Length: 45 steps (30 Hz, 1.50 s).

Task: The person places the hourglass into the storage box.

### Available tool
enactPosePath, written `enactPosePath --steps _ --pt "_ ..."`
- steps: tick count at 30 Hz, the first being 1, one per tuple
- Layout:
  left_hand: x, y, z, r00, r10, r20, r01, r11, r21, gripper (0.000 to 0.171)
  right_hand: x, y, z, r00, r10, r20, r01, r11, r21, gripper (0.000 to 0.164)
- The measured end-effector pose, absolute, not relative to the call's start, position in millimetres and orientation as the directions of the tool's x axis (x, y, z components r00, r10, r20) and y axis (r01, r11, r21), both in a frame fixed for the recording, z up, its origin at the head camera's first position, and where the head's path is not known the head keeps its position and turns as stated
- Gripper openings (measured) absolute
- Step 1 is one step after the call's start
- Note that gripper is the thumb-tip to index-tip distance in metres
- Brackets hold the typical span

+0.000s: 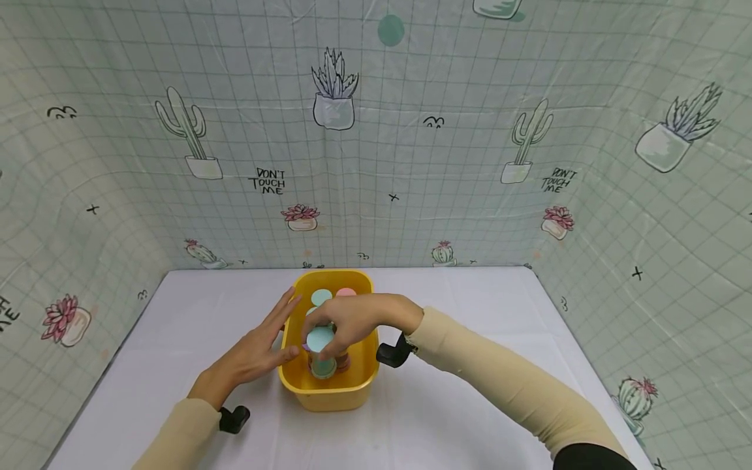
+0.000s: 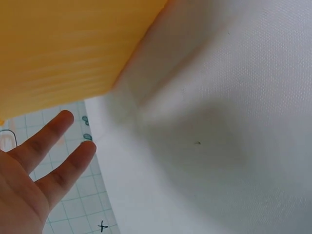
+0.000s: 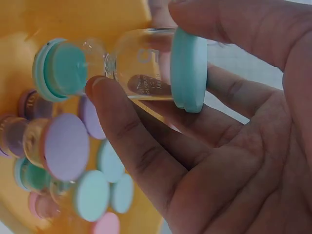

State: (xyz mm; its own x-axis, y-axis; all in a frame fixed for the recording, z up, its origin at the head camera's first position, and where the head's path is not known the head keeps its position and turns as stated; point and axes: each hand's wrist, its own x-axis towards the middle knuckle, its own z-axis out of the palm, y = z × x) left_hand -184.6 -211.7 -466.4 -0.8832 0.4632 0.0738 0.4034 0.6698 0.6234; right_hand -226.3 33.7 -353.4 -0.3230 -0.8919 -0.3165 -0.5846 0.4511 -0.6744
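Note:
A yellow plastic bin [image 1: 331,400] holds several small sand timers with round pastel caps. My right hand [image 1: 355,320] reaches over the bin and grips a mint-capped sand timer [image 3: 189,70] around its clear glass. A "5" is printed on that glass, and green sand lies in the bulb at the far end. My left hand [image 1: 252,352] is beside the bin's left rim, fingers spread and fairly straight, holding nothing. In the left wrist view, two fingers [image 2: 66,170] of that hand show near the bin's outer wall [image 2: 63,48].
Below the gripped timer stand others, with a purple cap [image 3: 67,147], a mint cap [image 3: 92,195] and a pink cap [image 3: 106,224]. The bin stands on a white-covered table [image 1: 470,365]. A cactus-print grid cloth [image 1: 411,150] rises behind and at both sides.

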Motion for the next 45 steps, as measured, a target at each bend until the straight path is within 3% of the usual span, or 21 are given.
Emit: enactPosePath --steps 4,9,15,29,45 --pt "-186 -212 -467 -0.881 0.466 0.075 0.407 0.67 0.621 0.094 -225 29 -365 -0.313 -0.878 -0.362 -0.567 0.479 -0.67 0.036" --pt "-188 -213 -466 -0.88 0.469 0.08 0.412 0.666 0.621 0.093 -226 22 -375 -0.309 -0.868 -0.388 -0.649 0.491 -0.581 0.039" --pt "-189 -212 -467 -0.878 0.47 0.094 0.422 0.665 0.617 0.095 -227 16 -383 -0.287 -0.863 -0.416 -0.662 0.493 -0.565 0.034" --pt "-188 -211 -469 -0.878 0.461 0.128 0.433 0.654 0.62 0.091 -222 3 -393 -0.265 -0.84 -0.473 -0.738 0.493 -0.462 0.043" --pt "-186 -212 -470 -0.88 0.458 0.129 0.426 0.639 0.64 0.086 -221 -1 -397 -0.282 -0.808 -0.518 -0.72 0.535 -0.443 0.042"
